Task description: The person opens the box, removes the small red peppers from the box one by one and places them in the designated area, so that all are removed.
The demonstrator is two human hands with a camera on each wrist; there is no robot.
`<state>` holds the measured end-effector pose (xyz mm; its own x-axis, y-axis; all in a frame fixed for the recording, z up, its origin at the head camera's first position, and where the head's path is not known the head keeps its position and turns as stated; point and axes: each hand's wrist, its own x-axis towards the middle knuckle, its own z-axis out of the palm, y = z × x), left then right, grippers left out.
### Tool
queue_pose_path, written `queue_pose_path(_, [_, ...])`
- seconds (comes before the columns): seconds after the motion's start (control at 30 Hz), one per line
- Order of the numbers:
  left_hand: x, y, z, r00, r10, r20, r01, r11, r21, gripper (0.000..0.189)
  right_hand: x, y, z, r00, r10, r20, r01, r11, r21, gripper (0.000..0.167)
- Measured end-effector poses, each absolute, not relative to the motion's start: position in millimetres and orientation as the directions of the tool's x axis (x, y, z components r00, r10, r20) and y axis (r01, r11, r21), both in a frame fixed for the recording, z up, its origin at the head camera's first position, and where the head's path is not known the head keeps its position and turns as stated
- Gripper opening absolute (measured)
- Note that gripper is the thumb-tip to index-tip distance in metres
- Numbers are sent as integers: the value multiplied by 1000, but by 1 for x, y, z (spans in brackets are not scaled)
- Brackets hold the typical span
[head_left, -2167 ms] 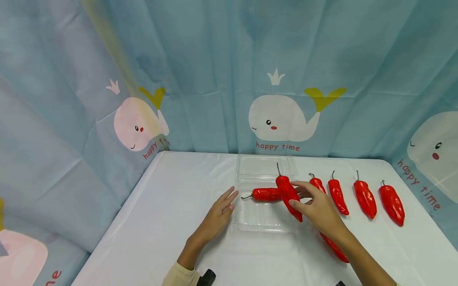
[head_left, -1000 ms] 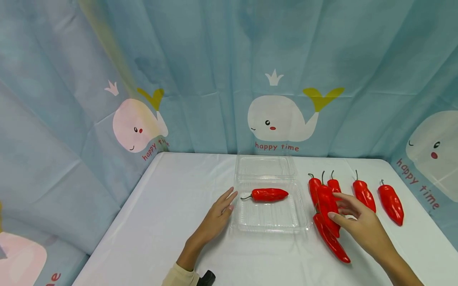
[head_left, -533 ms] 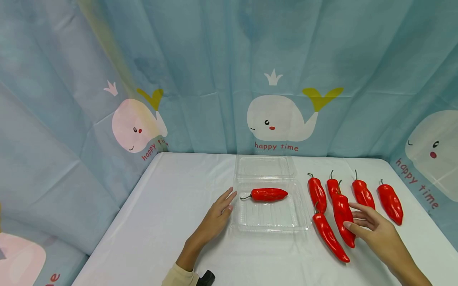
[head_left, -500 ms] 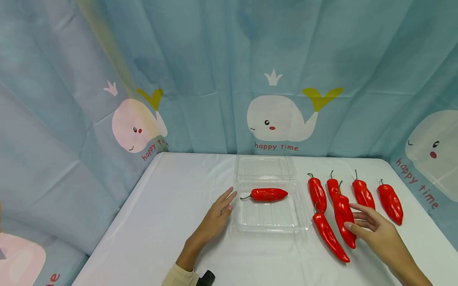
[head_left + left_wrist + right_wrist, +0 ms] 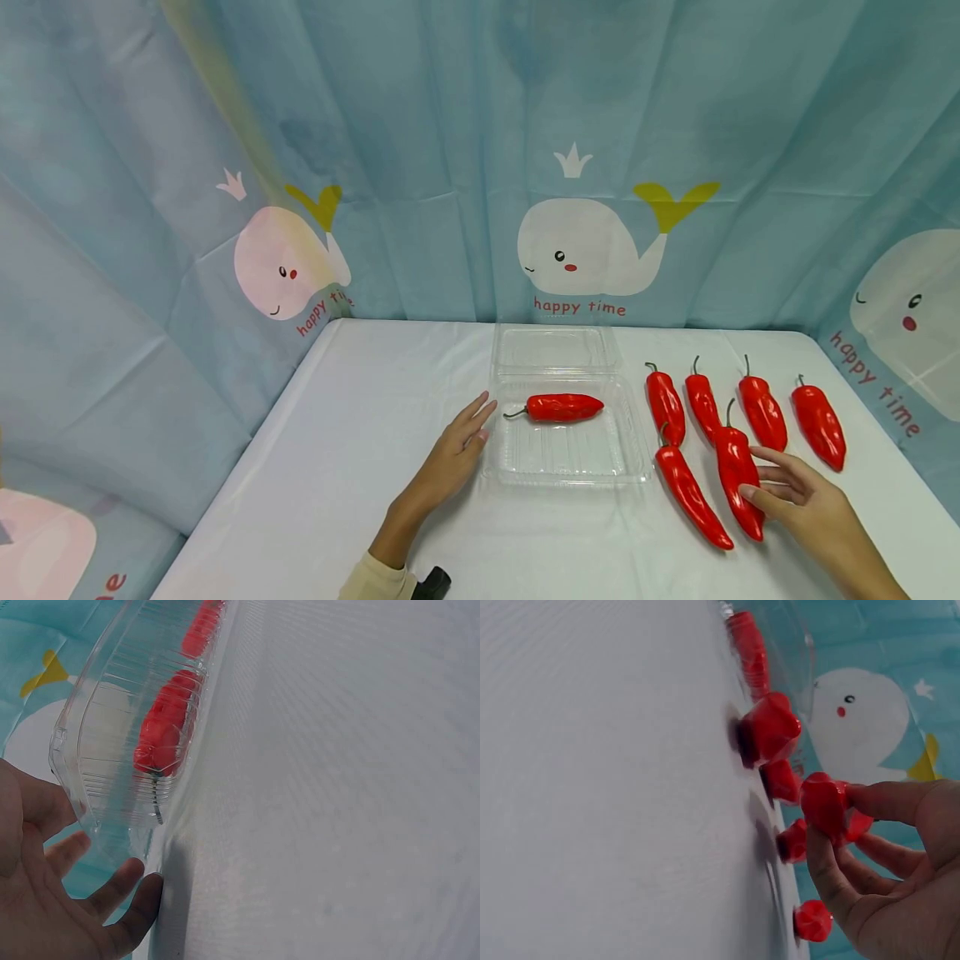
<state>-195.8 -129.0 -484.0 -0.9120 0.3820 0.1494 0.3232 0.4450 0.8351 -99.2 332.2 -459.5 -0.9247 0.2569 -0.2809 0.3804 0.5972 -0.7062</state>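
Note:
My right hand [image 5: 806, 504] pinches a red chili pepper [image 5: 738, 479] between thumb and fingers. In the right wrist view this held pepper [image 5: 825, 806] is seen end-on, a little off the white table. A clear hinged plastic box [image 5: 562, 458] lies with its lid folded back. Inside the box one red pepper [image 5: 564, 407] lies crosswise, its stem to the left. My left hand [image 5: 448, 454] rests at the box's left side, fingers spread and straight. The left wrist view shows that hand [image 5: 82, 892] beside the box's corner, with the thumb against or very near its wall.
Several more red peppers stand in a row on the right, among them the leftmost [image 5: 665, 408] and the rightmost [image 5: 820, 425]. Another pepper [image 5: 692, 498] lies nearer me, just left of the held one. A blue whale-print curtain [image 5: 435, 250] hangs behind the white table [image 5: 337, 467].
My right hand has carried the pepper from above the box rightward and toward me, past the near pepper, to the row's near side. The left hand has stayed beside the box.

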Motion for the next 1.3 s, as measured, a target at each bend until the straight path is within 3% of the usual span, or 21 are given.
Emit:
queue_pose_path(0.27, [-197,-130,-484,-905,393,161,340,445,829,49,-96,340,-470,-898,273,-345,440,582,-684,101])
queue_pose_path(0.6, [-196,-130,-484,-910,381,162,333,441,834,50,-92,342,-476,-891,259,-372,446,644,-622,95])
queue_pose_path(1.3, [-195,-129,-483,-910,386,150,327,446,833,50,-87,347,-477,-895,220,-388,432,650,-625,92])
